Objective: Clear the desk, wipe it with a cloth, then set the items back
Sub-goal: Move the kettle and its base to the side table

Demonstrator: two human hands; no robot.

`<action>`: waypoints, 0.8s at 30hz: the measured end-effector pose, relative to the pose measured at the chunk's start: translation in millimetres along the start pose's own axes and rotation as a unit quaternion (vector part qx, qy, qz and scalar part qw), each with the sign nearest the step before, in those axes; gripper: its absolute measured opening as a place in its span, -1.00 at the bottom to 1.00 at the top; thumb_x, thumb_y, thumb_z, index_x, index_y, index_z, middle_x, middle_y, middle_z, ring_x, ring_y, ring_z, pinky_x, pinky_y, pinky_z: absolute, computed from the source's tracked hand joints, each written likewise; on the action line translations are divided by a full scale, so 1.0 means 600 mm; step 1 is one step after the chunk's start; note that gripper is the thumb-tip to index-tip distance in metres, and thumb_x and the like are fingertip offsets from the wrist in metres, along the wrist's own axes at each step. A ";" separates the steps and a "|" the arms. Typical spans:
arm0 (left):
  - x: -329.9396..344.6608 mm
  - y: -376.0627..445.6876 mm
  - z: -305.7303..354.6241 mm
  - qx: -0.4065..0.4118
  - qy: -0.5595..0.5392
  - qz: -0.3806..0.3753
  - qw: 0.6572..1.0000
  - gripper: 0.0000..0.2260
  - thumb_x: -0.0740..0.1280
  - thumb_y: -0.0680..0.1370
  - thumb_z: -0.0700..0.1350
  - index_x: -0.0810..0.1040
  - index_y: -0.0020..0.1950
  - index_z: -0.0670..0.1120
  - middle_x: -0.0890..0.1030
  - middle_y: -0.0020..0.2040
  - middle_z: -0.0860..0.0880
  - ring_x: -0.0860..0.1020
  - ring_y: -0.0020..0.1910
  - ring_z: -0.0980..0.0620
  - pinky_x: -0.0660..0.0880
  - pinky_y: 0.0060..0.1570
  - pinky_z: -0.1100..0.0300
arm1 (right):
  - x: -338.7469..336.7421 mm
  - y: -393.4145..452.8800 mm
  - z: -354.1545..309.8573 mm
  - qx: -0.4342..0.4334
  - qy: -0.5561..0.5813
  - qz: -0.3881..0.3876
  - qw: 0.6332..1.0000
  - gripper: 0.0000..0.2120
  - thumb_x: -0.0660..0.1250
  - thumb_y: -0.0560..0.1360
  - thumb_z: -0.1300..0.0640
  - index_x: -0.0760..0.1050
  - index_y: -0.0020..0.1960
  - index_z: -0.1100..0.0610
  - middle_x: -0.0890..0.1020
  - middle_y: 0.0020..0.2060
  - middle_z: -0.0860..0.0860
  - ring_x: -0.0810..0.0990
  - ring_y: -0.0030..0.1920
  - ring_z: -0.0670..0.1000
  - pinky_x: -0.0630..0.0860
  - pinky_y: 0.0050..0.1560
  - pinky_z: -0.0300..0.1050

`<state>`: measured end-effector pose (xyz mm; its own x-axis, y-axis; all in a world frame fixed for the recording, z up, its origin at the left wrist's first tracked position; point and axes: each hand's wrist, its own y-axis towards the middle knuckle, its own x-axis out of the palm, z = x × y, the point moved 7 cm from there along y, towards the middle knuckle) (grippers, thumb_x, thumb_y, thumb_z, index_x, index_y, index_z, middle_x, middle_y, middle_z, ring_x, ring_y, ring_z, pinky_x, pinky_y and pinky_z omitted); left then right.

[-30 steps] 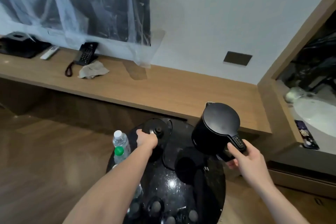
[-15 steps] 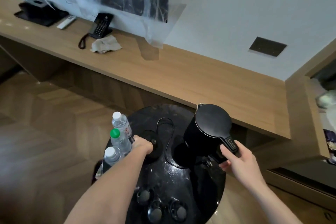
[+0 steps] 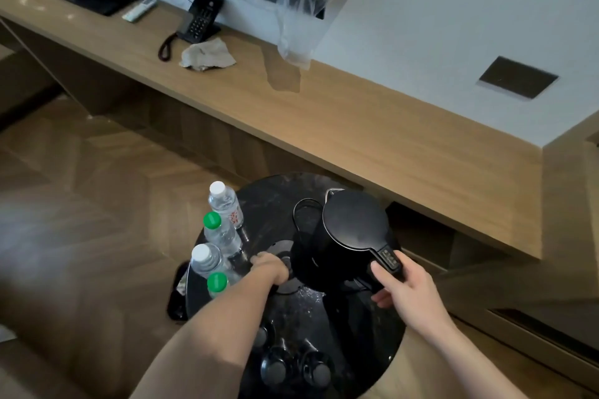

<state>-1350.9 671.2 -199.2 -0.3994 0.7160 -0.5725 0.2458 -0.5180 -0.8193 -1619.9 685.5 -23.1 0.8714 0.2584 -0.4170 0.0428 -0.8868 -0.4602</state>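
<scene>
Lowered toward its base, kettle handle in right grip; left grip pinches base

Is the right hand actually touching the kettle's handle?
Touching. The head view shows the right hand wrapped around the black handle of the kettle, thumb lying along the handle's top and fingers curled beneath it.

A round black table at lower centre carries four water bottles; the long wooden desk above holds a phone and cloth.
</scene>
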 end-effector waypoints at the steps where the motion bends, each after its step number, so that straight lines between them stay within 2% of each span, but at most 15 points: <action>1: 0.002 -0.002 0.001 0.003 0.001 -0.004 1.000 -0.51 0.17 0.67 -0.21 0.22 0.62 -0.23 0.21 0.59 -0.29 0.23 0.56 -0.31 0.20 0.53 -0.13 | 0.007 0.002 0.001 -0.001 -0.002 -0.007 1.000 -0.88 0.38 0.62 -0.03 0.58 0.14 -0.09 0.73 -0.15 -0.10 0.75 -0.25 0.07 0.72 -0.12 0.12; 3: 0.002 -0.010 -0.005 0.003 -0.030 -0.004 1.000 -0.55 0.17 0.67 -0.20 0.31 0.57 -0.25 0.31 0.56 -0.25 0.33 0.53 -0.25 0.32 0.50 -0.04 | 0.021 0.003 0.000 -0.001 0.002 -0.018 1.000 -0.89 0.39 0.62 -0.02 0.58 0.14 -0.08 0.72 -0.13 -0.07 0.75 -0.25 0.07 0.72 -0.13 0.09; 6: -0.001 -0.022 -0.025 -0.015 -0.091 -0.014 0.996 -0.61 0.22 0.66 -0.15 0.47 0.46 -0.24 0.51 0.45 -0.18 0.51 0.42 -0.17 0.46 0.33 0.06 | 0.043 0.004 -0.005 -0.008 0.000 -0.042 0.999 -0.91 0.39 0.62 0.01 0.58 0.12 -0.04 0.72 -0.11 -0.01 0.75 -0.25 0.07 0.71 -0.15 0.05; 10: -0.032 -0.038 -0.029 -0.008 -0.181 0.021 0.983 -0.61 0.17 0.67 -0.15 0.47 0.45 -0.29 0.52 0.44 -0.21 0.53 0.40 -0.19 0.48 0.32 0.07 | 0.073 0.009 0.000 -0.025 -0.037 -0.075 0.996 -0.93 0.40 0.62 0.00 0.58 0.08 -0.03 0.73 -0.21 -0.02 0.74 -0.29 0.05 0.70 -0.16 0.05; 13: -0.061 -0.038 -0.042 -0.009 -0.320 0.076 0.944 -0.63 0.18 0.64 -0.14 0.54 0.38 -0.26 0.58 0.35 -0.21 0.56 0.34 -0.23 0.50 0.27 0.06 | 0.094 0.018 0.013 -0.030 -0.049 -0.092 0.994 -0.94 0.41 0.61 -0.02 0.58 0.07 -0.09 0.73 -0.21 -0.02 0.74 -0.29 0.06 0.70 -0.10 0.18; 15: -0.076 -0.039 -0.059 -0.018 -0.426 0.102 0.899 -0.67 0.20 0.58 -0.17 0.60 0.27 -0.22 0.64 0.23 -0.23 0.60 0.24 -0.25 0.54 0.25 0.04 | 0.106 0.028 0.023 -0.034 -0.053 -0.099 0.993 -0.94 0.42 0.60 -0.03 0.58 0.06 -0.11 0.73 -0.20 -0.02 0.74 -0.30 0.07 0.69 -0.09 0.22; 17: -0.088 -0.035 -0.071 -0.011 -0.512 0.111 0.852 -0.68 0.19 0.55 -0.17 0.65 0.19 -0.18 0.67 0.17 -0.24 0.64 0.18 -0.29 0.61 0.20 -0.08 | 0.116 0.037 0.032 -0.036 -0.061 -0.106 0.992 -0.93 0.42 0.59 -0.04 0.58 0.06 -0.11 0.74 -0.20 -0.01 0.74 -0.30 0.07 0.69 -0.06 0.23; 20: -0.096 -0.018 -0.076 0.020 -0.599 0.101 0.794 -0.75 0.25 0.46 -0.02 0.71 -0.05 0.03 0.69 0.16 -0.14 0.66 0.12 -0.30 0.64 0.13 -0.16 | 0.134 0.047 0.048 -0.039 -0.066 -0.122 0.989 -0.87 0.42 0.54 -0.12 0.57 0.06 -0.16 0.74 -0.21 0.03 0.74 -0.30 0.07 0.67 -0.02 0.24; 22: -0.109 -0.052 -0.072 0.040 -0.603 0.102 0.790 -0.64 0.29 0.37 0.20 0.71 -0.06 0.01 0.68 0.15 -0.21 0.66 0.07 -0.30 0.60 0.16 -0.22 | 0.148 0.050 0.056 -0.042 -0.058 -0.139 0.988 -0.81 0.40 0.49 -0.19 0.56 0.06 -0.19 0.74 -0.20 0.05 0.75 -0.29 0.08 0.66 0.00 0.26; 24: -0.127 -0.114 -0.065 0.055 -0.569 0.120 0.812 -0.51 0.27 0.43 0.29 0.69 0.10 -0.04 0.64 0.20 -0.26 0.61 0.18 -0.33 0.54 0.12 -0.09 | 0.160 0.048 0.056 -0.044 -0.059 -0.154 0.985 -0.79 0.38 0.47 -0.22 0.56 0.06 -0.20 0.73 -0.17 0.03 0.75 -0.27 0.06 0.66 0.01 0.26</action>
<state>-1302.8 670.0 -100.9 -0.9244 -0.2742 -0.2652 0.3815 -0.6615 -0.6457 -1551.4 698.0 -102.8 0.7479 0.5592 -0.3578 0.3440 -0.7874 -0.5116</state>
